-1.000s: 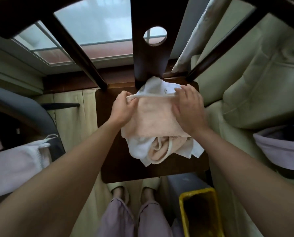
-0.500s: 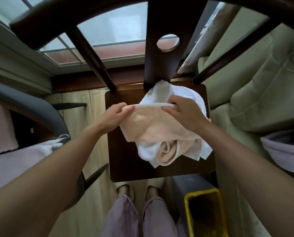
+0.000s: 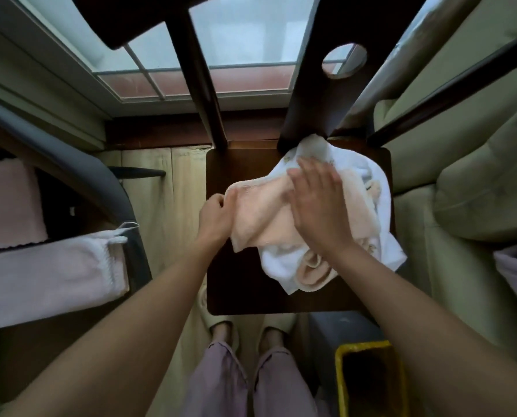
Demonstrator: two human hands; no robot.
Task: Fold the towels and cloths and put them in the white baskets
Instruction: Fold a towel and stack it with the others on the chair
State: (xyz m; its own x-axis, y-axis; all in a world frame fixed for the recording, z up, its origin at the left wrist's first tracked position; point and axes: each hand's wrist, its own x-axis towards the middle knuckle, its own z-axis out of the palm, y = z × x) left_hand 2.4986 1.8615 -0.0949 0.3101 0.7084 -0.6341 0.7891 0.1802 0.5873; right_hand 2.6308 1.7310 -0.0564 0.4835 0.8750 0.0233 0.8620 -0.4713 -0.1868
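Nubby terry peach towel [image 3: 263, 212]; smooth dark wood chair seat [image 3: 239, 278]

Dark wooden chair [image 3: 242, 284], seat facing camera, backrest slats rising toward a window [image 3: 245, 34]. Round hole [image 3: 344, 61] in the wide centre slat. Pale green sofa [image 3: 477, 182] at right. Yellow bin [image 3: 371, 383] at lower right beside the chair. Grey curved bar [image 3: 70, 164] at left. Light wood floor [image 3: 167, 200]. Purple trousers [image 3: 245, 383] and slippers [image 3: 221, 322] at bottom.

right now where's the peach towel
In the head view the peach towel lies on the dark wooden chair seat, atop the white cloth pile, with the left hand pinching its left edge and the right hand flat on it.
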